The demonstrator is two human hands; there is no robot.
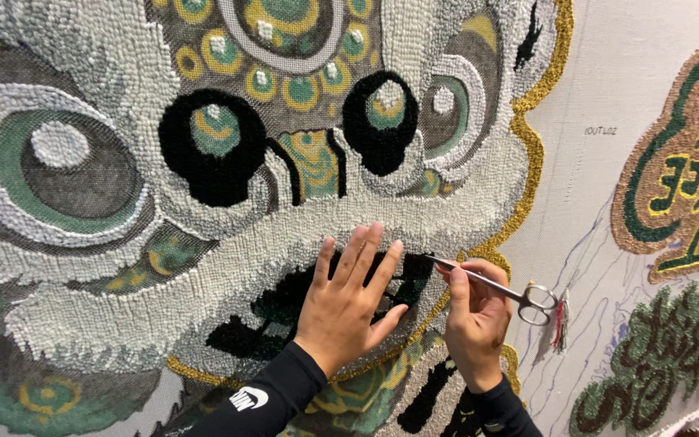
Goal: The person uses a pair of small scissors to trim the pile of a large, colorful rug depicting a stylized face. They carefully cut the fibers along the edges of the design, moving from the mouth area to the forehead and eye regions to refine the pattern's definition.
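Against the tufted rug (123, 267), my left hand (348, 303) lies flat, open, on the black mouth patch; at three o'clock my right hand (472, 311) grips small scissors (495, 285).

There is just the one view, from the camera on the person's head, facing straight onto an upright tufted rug (123, 267) at close range. The left hand (349, 303) and right hand (475, 316) sit low and right of centre. Above and left of them the lion face fills the frame; right of them lies bare backing cloth (600, 210).
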